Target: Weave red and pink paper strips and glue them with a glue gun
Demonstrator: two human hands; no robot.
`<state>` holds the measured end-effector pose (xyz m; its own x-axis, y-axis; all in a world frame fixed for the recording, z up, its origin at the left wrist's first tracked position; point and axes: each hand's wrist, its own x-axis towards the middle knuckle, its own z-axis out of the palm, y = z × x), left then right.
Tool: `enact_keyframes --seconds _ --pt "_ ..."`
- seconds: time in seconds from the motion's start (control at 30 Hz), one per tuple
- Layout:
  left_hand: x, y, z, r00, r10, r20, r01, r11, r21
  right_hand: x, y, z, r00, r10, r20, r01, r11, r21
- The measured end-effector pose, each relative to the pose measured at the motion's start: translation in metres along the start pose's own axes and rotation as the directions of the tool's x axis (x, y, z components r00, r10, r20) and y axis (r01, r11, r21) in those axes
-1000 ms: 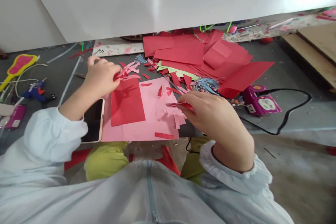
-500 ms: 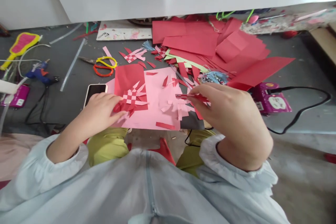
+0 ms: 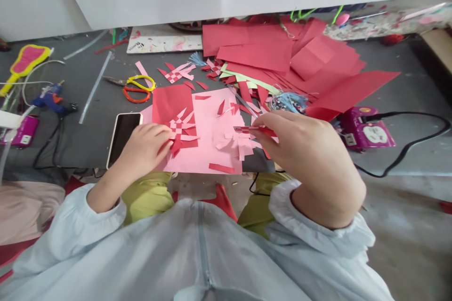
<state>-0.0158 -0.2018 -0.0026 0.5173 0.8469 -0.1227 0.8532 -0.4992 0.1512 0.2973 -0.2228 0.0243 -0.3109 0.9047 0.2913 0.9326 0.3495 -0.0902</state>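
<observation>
By the left hand (image 3: 150, 146), fingers nearly closed, a woven paper star (image 3: 177, 127) is pinched leftward, and toward it the checkered paper piece (image 3: 243, 130) is pointed lengthwise, pinched in the right hand (image 3: 305, 150).

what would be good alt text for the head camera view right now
A left hand touches a checkered red-and-pink woven paper piece and a right hand holds another over a flat pink paper sheet. Scissors with yellow and red handles and piled red paper sheets lie beyond.

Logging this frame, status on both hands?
Left hand: at woven paper piece. Right hand: pinching checkered paper piece. Loose pink strips just beside it.
</observation>
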Motion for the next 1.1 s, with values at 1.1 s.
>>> enact_keyframes --seconds 1.1 --pt "0.081 0.046 -0.016 0.968 -0.246 0.053 0.245 0.873 -0.423 0.011 -0.005 -0.006 0.996 -0.006 0.094 -0.002 0.997 0.081"
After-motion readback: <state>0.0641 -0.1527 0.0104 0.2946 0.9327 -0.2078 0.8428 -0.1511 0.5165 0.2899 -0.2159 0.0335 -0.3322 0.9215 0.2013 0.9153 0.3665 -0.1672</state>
